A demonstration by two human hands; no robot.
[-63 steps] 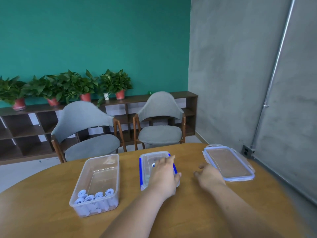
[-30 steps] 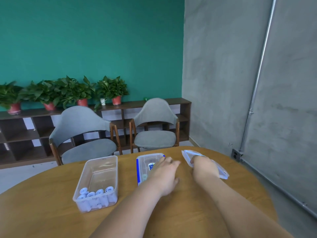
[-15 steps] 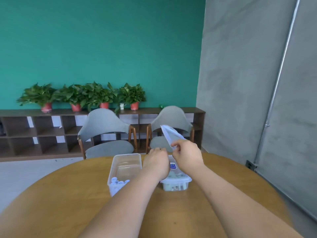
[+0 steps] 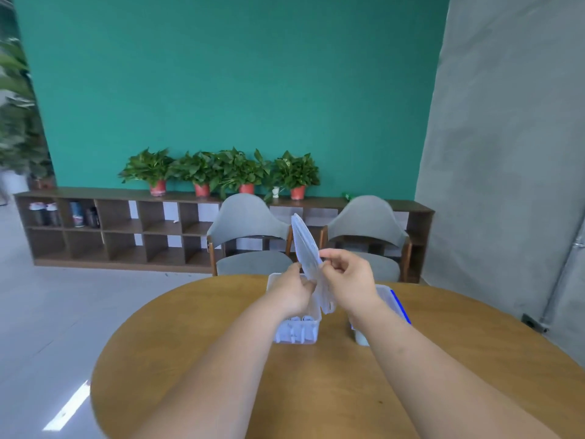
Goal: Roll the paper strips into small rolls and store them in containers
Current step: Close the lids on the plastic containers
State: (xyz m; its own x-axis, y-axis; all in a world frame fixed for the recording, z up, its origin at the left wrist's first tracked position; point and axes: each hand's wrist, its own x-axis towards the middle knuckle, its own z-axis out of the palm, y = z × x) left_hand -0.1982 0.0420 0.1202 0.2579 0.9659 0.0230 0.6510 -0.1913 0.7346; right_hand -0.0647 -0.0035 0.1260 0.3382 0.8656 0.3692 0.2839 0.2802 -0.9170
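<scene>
Change, lid: 2.1 s ago the lid [image 4: 304, 245] lies flat on the table [image 4: 316, 391] to the right of both boxes. Now we see it raised off the table, standing nearly on edge and leaning to the left.
Change, left hand: 2.1 s ago the left hand [image 4: 292, 291] rests on the blue-clipped box. Now it is lifted to the lid.
Change, right hand: a second ago the right hand [image 4: 348, 280] reaches the lid on the table. Now it holds it in the air.
Left hand, now: the fingers are curled narrowly and grip the lid's lower left edge.
Right hand, now: thumb and fingers are closed in a pinch on the lid's right edge, about halfway up.
Lid, position: it is held between the two hands, above the gap between the boxes, and touches neither box that we can see.
Left box [image 4: 271, 280]: clear and uncovered, it stands on the table under the left hand. White rolls [image 4: 297, 320] lie at its near end.
Right box [image 4: 384, 291]: it has a blue clip along its right side and stands just beside the left box. The right forearm hides most of it, so we cannot tell what it holds.
Background: two grey chairs [image 4: 250, 226] stand behind the table, and potted plants [image 4: 221, 167] line a low shelf [image 4: 126, 229].
</scene>
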